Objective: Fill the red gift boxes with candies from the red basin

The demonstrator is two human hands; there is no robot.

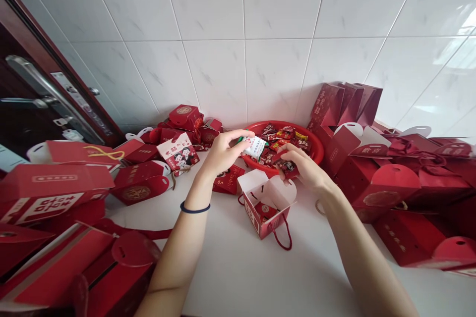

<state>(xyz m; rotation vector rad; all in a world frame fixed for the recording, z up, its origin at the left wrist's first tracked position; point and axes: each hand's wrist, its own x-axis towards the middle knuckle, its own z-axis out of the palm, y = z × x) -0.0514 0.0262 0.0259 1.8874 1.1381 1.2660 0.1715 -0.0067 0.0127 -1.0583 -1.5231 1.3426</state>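
Note:
My left hand (pixel 225 153) pinches a white and green candy packet (pixel 256 147) above the near left rim of a red plastic basin (pixel 317 143). In my right hand (pixel 303 166) is a dark red candy packet (pixel 285 167), held at the basin's front edge. Many small wrapped sweets (pixel 284 133) in red, yellow and brown fill the basin. Just in front of it stands an open gift box (pixel 266 228), white inside, with red cord handles and a few red packets (pixel 266 210) at its bottom.
Red gift boxes (pixel 139 181) crowd the left side of the white table (pixel 230 262). More boxes (pixel 375 181) are stacked on the right. A flat red packet (pixel 228 180) lies left of the open box. Behind is a tiled wall (pixel 211 74); a door handle (pixel 40 81) shows at left.

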